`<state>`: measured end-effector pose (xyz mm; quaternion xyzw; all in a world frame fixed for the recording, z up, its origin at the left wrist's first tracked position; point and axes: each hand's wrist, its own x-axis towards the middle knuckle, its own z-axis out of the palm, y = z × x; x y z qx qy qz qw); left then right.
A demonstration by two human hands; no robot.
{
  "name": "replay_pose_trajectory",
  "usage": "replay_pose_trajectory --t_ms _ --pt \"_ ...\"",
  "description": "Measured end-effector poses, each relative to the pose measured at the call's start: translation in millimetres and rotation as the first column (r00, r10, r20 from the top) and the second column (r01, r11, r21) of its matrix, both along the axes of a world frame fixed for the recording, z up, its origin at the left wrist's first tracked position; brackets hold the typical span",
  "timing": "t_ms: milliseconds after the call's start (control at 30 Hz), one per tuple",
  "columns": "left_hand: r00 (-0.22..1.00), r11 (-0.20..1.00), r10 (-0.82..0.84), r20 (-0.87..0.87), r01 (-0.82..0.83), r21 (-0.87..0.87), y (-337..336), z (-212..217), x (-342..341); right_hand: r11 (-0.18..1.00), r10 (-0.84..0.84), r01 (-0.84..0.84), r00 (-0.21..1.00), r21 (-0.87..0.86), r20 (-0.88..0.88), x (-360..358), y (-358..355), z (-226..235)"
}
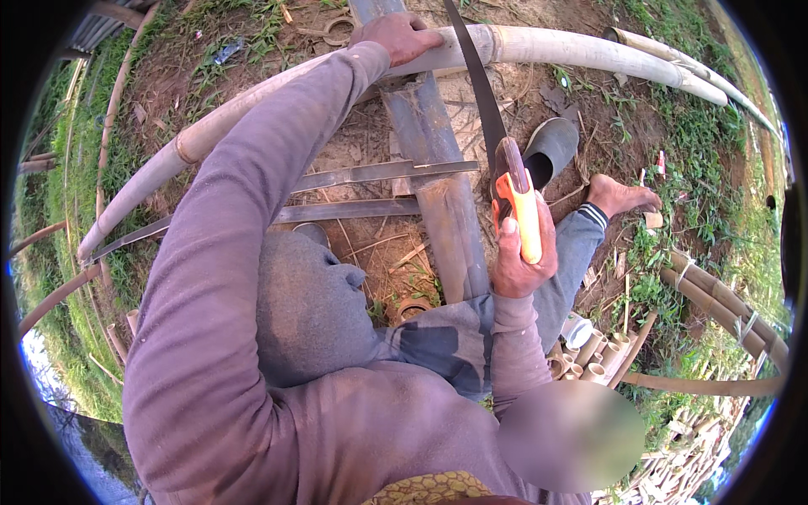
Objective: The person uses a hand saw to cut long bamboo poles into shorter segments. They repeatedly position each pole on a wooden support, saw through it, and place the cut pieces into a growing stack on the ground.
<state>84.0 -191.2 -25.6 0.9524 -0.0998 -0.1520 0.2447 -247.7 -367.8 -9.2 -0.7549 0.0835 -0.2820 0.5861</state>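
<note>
A long pale bamboo pole (555,46) lies crosswise at the top of the head view, over a dark weathered beam (450,227). My left hand (397,39) grips the pole from above, its thumb lying along the bamboo toward the saw. Closed round an orange handle, my right hand (526,261) holds a handsaw (481,93). The saw's dark blade points away from me and crosses the pole just right of my left hand. Whether its teeth touch the bamboo I cannot tell.
Two flat strips (370,175) lie left of the beam. A dark slip-on shoe (551,150) and my bare foot (619,195) are to the right. Short cut bamboo tubes (593,358) are heaped beside a white container (576,330). Lashed poles (724,311) stand at far right.
</note>
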Motion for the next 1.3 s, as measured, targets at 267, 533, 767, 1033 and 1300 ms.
replay_pose_trajectory --t_ms 267,533,767,1033,1300 --pt "0.999 0.999 0.021 0.049 -0.023 0.026 -1 -5 5 0.993 0.013 -0.012 1.000 -0.114 0.009 -2 -1 -7" --pt "0.999 0.999 0.034 0.011 -0.034 -0.006 0 -3 6 0.997 0.048 -0.049 0.999 -0.061 -0.016 -5 -5 -8" --pt "0.998 1.000 0.017 0.057 -0.018 0.006 -5 -2 1 0.999 0.035 -0.035 0.999 -0.010 -0.009 12 -11 -16" --pt "0.995 1.000 0.023 0.099 -0.024 0.014 1 1 4 0.998 0.030 -0.032 0.999 -0.054 -0.034 -4 -10 -12" --pt "0.993 0.998 0.046 0.105 -0.051 0.046 -8 4 -3 0.999 0.034 -0.036 0.999 -0.036 -0.041 55 -1 -8"
